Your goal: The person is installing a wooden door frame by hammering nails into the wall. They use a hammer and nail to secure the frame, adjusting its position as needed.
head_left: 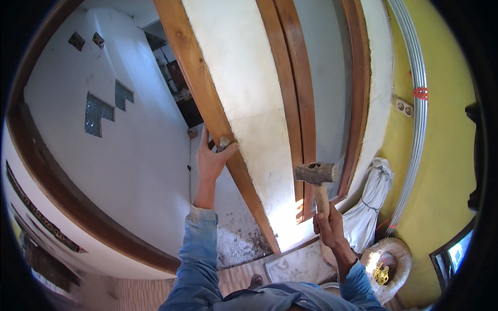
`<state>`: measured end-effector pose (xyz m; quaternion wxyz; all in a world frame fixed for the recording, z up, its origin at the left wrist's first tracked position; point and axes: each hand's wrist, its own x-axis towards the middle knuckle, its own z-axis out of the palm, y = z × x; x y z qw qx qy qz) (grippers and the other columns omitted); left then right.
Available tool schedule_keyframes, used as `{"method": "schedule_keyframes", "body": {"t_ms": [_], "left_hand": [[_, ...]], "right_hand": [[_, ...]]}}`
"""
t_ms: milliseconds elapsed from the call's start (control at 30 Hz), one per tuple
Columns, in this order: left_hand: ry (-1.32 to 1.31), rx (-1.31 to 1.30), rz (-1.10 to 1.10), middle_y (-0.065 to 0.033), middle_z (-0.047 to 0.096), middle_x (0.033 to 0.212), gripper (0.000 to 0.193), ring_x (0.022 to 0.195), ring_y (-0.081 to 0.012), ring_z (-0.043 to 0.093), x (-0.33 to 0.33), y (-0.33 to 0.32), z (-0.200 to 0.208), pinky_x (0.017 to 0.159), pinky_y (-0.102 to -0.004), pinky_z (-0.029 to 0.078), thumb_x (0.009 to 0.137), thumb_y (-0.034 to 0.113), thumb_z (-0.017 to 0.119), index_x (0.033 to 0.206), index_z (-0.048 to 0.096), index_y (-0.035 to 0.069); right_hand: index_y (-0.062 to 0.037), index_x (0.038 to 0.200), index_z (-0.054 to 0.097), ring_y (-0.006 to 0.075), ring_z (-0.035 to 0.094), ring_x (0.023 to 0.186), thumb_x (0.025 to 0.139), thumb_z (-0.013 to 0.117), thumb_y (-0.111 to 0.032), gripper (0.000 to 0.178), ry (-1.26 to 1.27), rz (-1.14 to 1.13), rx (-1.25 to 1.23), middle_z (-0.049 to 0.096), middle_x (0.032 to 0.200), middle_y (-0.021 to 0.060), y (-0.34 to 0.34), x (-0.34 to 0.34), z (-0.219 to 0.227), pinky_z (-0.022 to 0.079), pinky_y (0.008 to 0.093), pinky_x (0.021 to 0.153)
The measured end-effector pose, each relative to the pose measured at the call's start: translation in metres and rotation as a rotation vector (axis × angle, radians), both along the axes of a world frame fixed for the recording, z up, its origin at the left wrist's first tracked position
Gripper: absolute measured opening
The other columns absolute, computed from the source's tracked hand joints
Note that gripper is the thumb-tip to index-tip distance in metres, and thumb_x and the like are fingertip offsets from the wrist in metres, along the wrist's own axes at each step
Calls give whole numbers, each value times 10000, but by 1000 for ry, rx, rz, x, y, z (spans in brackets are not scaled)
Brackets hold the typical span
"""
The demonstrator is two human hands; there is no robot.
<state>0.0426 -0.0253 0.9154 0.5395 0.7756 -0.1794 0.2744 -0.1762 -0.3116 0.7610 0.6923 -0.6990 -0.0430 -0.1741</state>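
My left hand [211, 159] is raised against the brown wooden frame post [194, 57], fingers round its left edge. Between thumb and fingers sits a short metal piece [223, 143] with a pale, blunt end; most of it is hidden, so its exact kind is unclear. To the right, my right hand [330, 226] is closed round the wooden handle of a hammer [316, 173]. The hammer stands upright with its heavy, worn head on top, apart from the post and in front of a second wooden frame [295, 72].
A white wall strip [244, 78] lies between the frames. At right are a bundle of pale pipes [418, 114] on a yellow wall, a wall socket [404, 107], a wrapped white sack [371, 197] and a wrapped coil [402, 254]. A pale slab [298, 267] lies near my feet.
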Motion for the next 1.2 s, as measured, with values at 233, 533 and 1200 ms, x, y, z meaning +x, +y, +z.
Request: {"method": "schedule_keyframes", "body": {"t_ms": [233, 533, 1200], "left_hand": [[59, 36, -212, -152, 620, 1375, 1137, 1163, -260, 654, 18, 21, -11, 947, -352, 542, 705, 292, 919, 1611, 276, 50], [190, -151, -327, -99, 584, 1369, 1113, 864, -103, 628, 27, 22, -23, 451, -195, 408, 714, 203, 856, 1637, 238, 128], [176, -124, -299, -74, 642, 1300, 1020, 825, -59, 618, 26, 22, -23, 466, -187, 398, 753, 171, 857, 1613, 314, 96]], "right_hand": [[5, 1053, 542, 83, 529, 543, 1051, 541, -421, 426, -7, 60, 63, 559, 659, 11, 7, -1, -18, 437, 270, 488], [-26, 1011, 516, 74, 520, 547, 1036, 582, -410, 390, 77, 151, 113, 557, 681, 7, 30, 15, -26, 438, 261, 482], [-36, 975, 536, 61, 515, 557, 1035, 594, -404, 378, 155, 191, 73, 547, 663, -8, 60, 32, -33, 440, 264, 489]]}}
